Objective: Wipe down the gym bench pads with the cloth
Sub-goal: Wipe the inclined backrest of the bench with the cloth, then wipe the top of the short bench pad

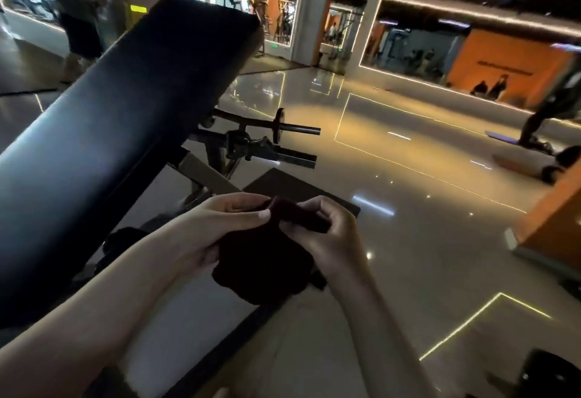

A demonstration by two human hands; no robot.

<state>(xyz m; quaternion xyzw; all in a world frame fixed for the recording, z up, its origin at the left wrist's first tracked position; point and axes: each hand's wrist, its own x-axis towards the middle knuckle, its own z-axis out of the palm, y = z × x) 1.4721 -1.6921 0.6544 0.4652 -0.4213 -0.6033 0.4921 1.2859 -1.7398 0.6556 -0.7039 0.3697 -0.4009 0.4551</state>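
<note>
A long black bench pad slants from the lower left up to the top centre. To its right, in front of me, both hands hold a dark maroon cloth in the air, clear of the pad. My left hand pinches the cloth's upper edge between thumb and fingers. My right hand grips the same edge from the right with curled fingers. The rest of the cloth hangs bunched below the hands.
The bench's metal frame, with a barbell peg and a small plate, sticks out to the right of the pad. A dark floor mat lies beneath it. Shiny tiled floor spreads to the right. A person stands at the far left; orange walls and machines stand behind.
</note>
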